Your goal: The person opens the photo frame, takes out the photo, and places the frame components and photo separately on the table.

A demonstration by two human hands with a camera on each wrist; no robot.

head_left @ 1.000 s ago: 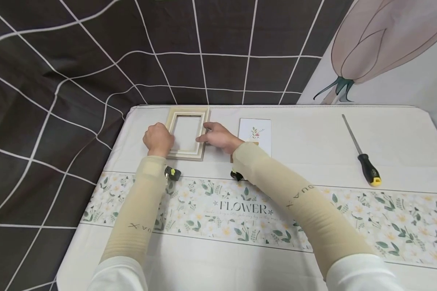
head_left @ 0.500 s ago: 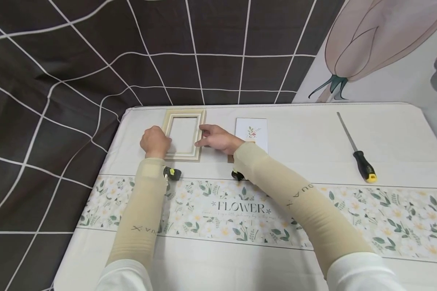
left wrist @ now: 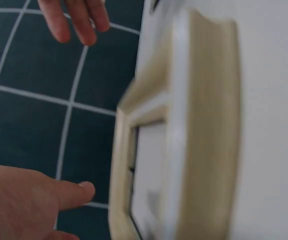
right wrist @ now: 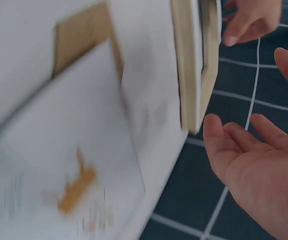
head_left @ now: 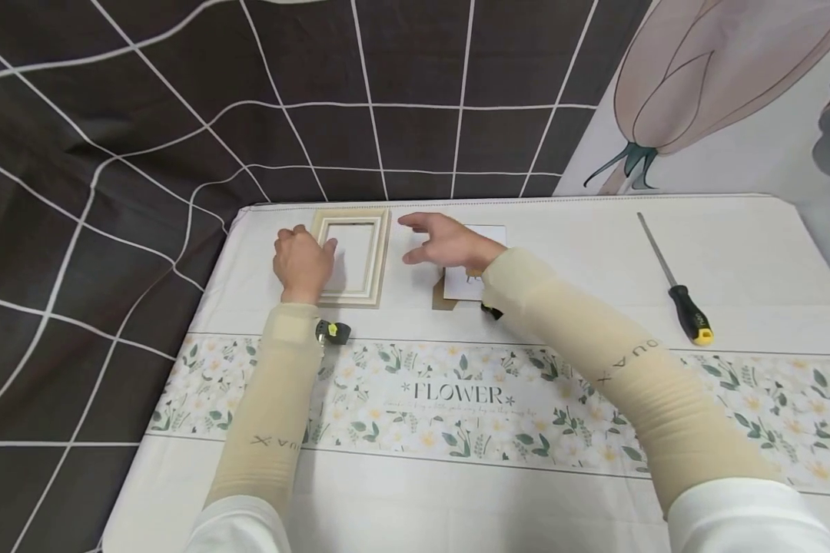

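Observation:
A cream picture frame lies at the back left of the table, its opening showing white. My left hand hovers at its left side, thumb extended over the edge; the left wrist view shows a gap between thumb and frame. To the right of the frame, my right hand is held in the air with fingers spread, holding nothing. Below it lies a white card with a small printed plant, partly hidden by the hand and sleeve. A brown board sticks out from under the card.
A screwdriver with a black and yellow handle lies on the right of the table. A white cloth with a floral band covers the table. Behind stands a dark gridded curtain.
My right hand has let go of the frame's right edge and moved right, over the card. My left hand's fingers have loosened and lifted from the left edge. The frame stays put.

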